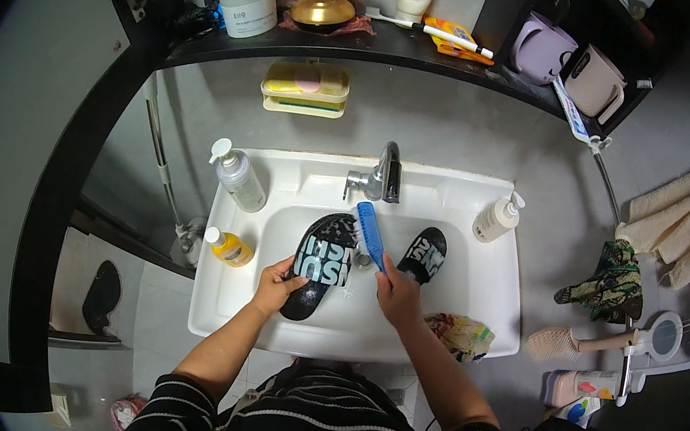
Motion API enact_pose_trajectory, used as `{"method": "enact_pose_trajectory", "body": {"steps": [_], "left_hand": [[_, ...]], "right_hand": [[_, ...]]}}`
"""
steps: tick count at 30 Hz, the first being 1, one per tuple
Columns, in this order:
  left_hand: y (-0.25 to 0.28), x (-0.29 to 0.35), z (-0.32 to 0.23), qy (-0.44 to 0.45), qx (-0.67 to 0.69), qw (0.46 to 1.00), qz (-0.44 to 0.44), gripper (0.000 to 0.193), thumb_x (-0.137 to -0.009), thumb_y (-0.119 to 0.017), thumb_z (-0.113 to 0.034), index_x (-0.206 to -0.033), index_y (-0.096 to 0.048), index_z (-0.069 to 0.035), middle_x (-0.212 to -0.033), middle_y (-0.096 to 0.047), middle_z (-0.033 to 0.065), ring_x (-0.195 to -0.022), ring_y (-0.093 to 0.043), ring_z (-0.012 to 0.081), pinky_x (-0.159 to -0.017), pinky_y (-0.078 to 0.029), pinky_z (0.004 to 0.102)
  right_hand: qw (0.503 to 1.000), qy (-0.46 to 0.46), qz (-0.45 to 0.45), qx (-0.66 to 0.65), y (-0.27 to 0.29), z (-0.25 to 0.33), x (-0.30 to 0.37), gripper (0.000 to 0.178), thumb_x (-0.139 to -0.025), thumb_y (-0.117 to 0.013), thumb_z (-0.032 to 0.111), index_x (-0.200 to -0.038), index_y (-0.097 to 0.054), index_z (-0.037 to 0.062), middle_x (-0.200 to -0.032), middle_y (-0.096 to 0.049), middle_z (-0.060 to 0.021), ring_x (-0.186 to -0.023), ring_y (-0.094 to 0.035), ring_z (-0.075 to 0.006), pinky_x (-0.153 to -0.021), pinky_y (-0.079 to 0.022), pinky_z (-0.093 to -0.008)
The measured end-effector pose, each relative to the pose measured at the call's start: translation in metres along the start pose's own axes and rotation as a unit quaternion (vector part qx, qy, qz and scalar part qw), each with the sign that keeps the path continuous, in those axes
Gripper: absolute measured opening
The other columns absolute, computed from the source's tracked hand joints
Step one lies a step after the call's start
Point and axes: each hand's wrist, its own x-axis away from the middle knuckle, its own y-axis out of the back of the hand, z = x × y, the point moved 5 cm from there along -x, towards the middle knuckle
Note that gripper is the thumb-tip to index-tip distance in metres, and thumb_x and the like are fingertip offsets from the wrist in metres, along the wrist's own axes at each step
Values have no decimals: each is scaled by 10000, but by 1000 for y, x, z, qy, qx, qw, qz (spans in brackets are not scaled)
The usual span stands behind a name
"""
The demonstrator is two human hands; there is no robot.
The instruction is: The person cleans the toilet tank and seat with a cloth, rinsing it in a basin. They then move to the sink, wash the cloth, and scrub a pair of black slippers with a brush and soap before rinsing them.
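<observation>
My left hand [274,285] is closed on the side of a black slide sandal [321,266] with pale block lettering across its strap, held over the white sink [270,335]. White suds show on the sandal's upper end. In my right hand [396,289] is a blue scrub brush [370,231], gripped by its handle; its bristles face the sandal's right edge. Whether they touch it I cannot tell. A second black sandal [424,255] lies in the basin, just beyond my right hand and partly hidden by it. The drain [363,261] shows between the two sandals.
A chrome faucet [386,173] rises at the basin's back. Pump bottles [242,181] and a yellow bottle [231,248] line the left rim; another pump bottle [497,218] stands right. A crumpled plastic packet [459,336] lies front right. A dark shelf [432,69] overhangs the back.
</observation>
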Motion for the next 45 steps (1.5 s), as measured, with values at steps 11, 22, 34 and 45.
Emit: {"method": "enact_pose_trajectory", "body": {"steps": [11,22,34,45], "left_hand": [[-11,-4,24,195,228,946,-123,265,-907,-600,-304,-993,-565,-56,-897,-654,72,-777,-637,191,-738,-530,339],[-7,-9,36,201,231,944,-125,252,-910,-597,-308,-971,-562,-66,-913,-657,74,-779,-640,203,-742,-529,352],[-16,-7,24,123,59,988,-78,199,-907,-614,-167,-1006,-609,6,-855,-649,37,-710,-598,119,-650,-502,266],[-7,-12,21,25,-225,966,-125,379,-853,-667,-184,-1176,-590,1,-869,-687,103,-718,-603,127,-678,-485,265]], "right_hand": [[998,-47,35,-6,-39,14,30,363,-874,-578,121,-1208,-551,-19,-693,-573,-221,-579,-578,-347,-532,-445,-391],[994,-57,90,27,-35,21,38,425,-867,-579,155,-1261,-513,11,-676,-567,-224,-585,-579,-372,-536,-445,-432],[990,-52,114,58,-19,13,9,408,-878,-571,158,-1255,-513,14,-672,-550,-201,-591,-553,-371,-542,-443,-440],[961,-48,208,177,-23,16,19,463,-900,-532,258,-1320,-462,76,-756,-585,-154,-585,-578,-344,-546,-485,-448]]}}
